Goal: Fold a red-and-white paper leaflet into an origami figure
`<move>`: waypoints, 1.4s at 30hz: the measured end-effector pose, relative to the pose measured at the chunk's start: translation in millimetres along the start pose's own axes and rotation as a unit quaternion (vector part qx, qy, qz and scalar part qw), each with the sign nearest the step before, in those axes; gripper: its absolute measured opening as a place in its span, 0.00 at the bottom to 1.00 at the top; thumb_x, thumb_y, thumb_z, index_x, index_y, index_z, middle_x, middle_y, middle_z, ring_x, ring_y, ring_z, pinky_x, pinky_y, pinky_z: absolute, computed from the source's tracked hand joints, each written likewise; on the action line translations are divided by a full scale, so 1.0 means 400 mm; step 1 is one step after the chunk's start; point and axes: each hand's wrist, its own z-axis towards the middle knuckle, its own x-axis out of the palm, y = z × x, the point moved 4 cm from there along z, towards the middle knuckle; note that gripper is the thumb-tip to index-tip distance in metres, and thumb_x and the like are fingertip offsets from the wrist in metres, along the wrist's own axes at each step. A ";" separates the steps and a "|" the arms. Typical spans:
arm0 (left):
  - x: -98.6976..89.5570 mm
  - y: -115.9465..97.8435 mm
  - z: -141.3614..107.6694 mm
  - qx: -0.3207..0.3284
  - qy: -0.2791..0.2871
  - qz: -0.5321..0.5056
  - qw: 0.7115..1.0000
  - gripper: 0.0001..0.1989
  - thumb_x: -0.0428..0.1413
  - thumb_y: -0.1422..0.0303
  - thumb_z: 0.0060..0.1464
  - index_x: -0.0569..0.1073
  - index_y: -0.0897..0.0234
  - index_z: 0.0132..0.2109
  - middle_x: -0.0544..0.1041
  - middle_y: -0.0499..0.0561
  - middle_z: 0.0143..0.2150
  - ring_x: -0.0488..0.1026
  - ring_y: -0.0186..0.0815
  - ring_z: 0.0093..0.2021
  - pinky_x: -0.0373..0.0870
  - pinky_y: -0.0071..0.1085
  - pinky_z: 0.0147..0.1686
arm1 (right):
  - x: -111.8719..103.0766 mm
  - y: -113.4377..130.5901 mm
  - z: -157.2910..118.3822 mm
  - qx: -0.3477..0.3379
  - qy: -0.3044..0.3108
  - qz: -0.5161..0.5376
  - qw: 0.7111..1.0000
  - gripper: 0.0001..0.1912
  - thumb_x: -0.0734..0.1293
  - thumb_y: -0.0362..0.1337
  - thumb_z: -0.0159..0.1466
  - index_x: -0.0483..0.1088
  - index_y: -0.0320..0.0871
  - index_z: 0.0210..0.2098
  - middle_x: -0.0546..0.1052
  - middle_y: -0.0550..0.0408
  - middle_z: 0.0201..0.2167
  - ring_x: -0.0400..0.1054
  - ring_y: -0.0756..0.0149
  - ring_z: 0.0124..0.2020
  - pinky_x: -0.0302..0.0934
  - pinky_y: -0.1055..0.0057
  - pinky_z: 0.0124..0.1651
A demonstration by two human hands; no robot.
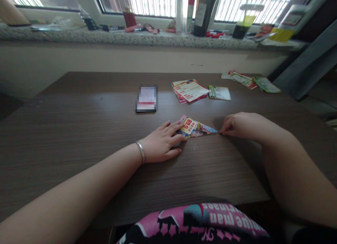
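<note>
In the head view, a colourful leaflet [196, 129] lies on the near middle of the table [105, 131], in a narrow wedge that looks folded, so at least one crease seems made; whether the fold is finished I cannot tell. The left hand [167, 143] lies flat, fingers apart, over its left end; the right hand [238, 124] has thumb and finger together, pinching its right tip. Farther off, a stack of sheets [191, 90] lies flat, its top sheet apparently unfolded.
</note>
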 end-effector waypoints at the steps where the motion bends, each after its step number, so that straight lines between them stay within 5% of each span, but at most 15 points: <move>1: 0.000 0.000 -0.001 0.002 -0.003 0.001 1.000 0.19 0.52 0.59 0.61 0.68 0.60 0.57 0.49 0.60 0.71 0.45 0.47 0.71 0.43 0.49 0.67 | 0.004 -0.008 0.002 0.000 0.001 0.006 1.000 0.09 0.67 0.38 0.57 0.80 0.57 0.32 0.81 0.62 0.34 0.73 0.65 0.34 0.59 0.71 0.34; 5: 0.002 0.002 -0.001 -0.004 0.005 0.001 1.000 0.20 0.51 0.58 0.61 0.68 0.61 0.57 0.49 0.61 0.71 0.45 0.47 0.70 0.43 0.49 0.67 | 0.016 -0.023 0.014 -0.009 -0.002 0.049 0.999 0.09 0.64 0.38 0.58 0.78 0.54 0.32 0.80 0.62 0.31 0.72 0.67 0.30 0.59 0.72 0.32; 9: -0.001 0.001 0.001 -0.010 0.012 0.001 1.000 0.21 0.51 0.58 0.61 0.67 0.61 0.58 0.48 0.61 0.71 0.44 0.47 0.71 0.42 0.49 0.67 | -0.002 0.002 0.024 0.001 -0.123 0.043 0.991 0.09 0.63 0.40 0.61 0.76 0.51 0.35 0.79 0.59 0.34 0.71 0.66 0.32 0.59 0.71 0.33; 14: -0.004 -0.004 0.006 -0.009 0.011 -0.001 1.000 0.22 0.50 0.57 0.62 0.66 0.62 0.59 0.48 0.61 0.71 0.43 0.47 0.71 0.42 0.50 0.67 | 0.000 0.096 0.034 -0.100 -0.225 0.078 0.966 0.08 0.65 0.41 0.63 0.75 0.48 0.38 0.77 0.55 0.37 0.70 0.64 0.39 0.61 0.70 0.39; 23: -0.016 -0.004 0.015 0.009 -0.010 0.016 1.000 0.21 0.47 0.56 0.63 0.65 0.58 0.60 0.54 0.57 0.69 0.48 0.49 0.70 0.45 0.55 0.65 | 0.027 0.170 0.038 -0.269 -0.223 0.091 0.933 0.10 0.64 0.37 0.65 0.77 0.47 0.40 0.79 0.53 0.42 0.69 0.63 0.43 0.62 0.66 0.48; 32: -0.051 -0.008 0.008 0.063 -0.086 0.070 0.992 0.15 0.49 0.64 0.63 0.70 0.54 0.55 0.68 0.50 0.62 0.60 0.42 0.64 0.43 0.50 0.67 | 0.015 0.200 0.017 -0.247 -0.238 0.011 0.939 0.14 0.60 0.36 0.67 0.77 0.47 0.43 0.78 0.53 0.47 0.71 0.61 0.45 0.64 0.64 0.48; 42: -0.051 -0.016 0.022 0.042 -0.085 0.049 0.994 0.18 0.49 0.67 0.61 0.68 0.61 0.58 0.72 0.53 0.58 0.65 0.41 0.61 0.44 0.49 0.67 | 0.009 0.218 0.020 -0.212 -0.221 -0.014 0.952 0.16 0.58 0.38 0.68 0.75 0.46 0.47 0.77 0.51 0.50 0.69 0.60 0.48 0.63 0.64 0.51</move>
